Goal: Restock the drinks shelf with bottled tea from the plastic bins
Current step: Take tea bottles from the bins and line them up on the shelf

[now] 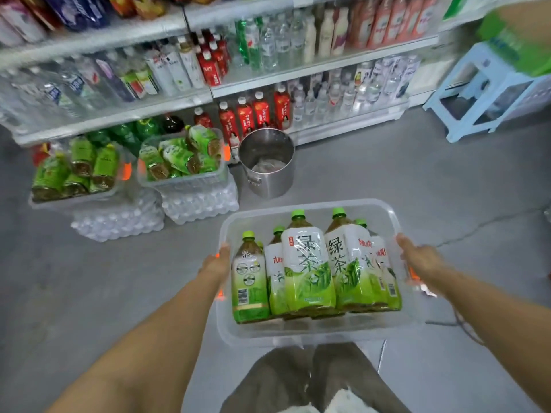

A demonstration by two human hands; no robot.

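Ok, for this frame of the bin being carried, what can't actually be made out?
Head view only:
- Left hand and right hand: fingers hidden behind the clear bin walls, so the grip is unclear.
- Rear green tea bottles: count hidden by the front ones.
- Shelf labels: motion-blurred.
- Green box: cut off by the right edge.
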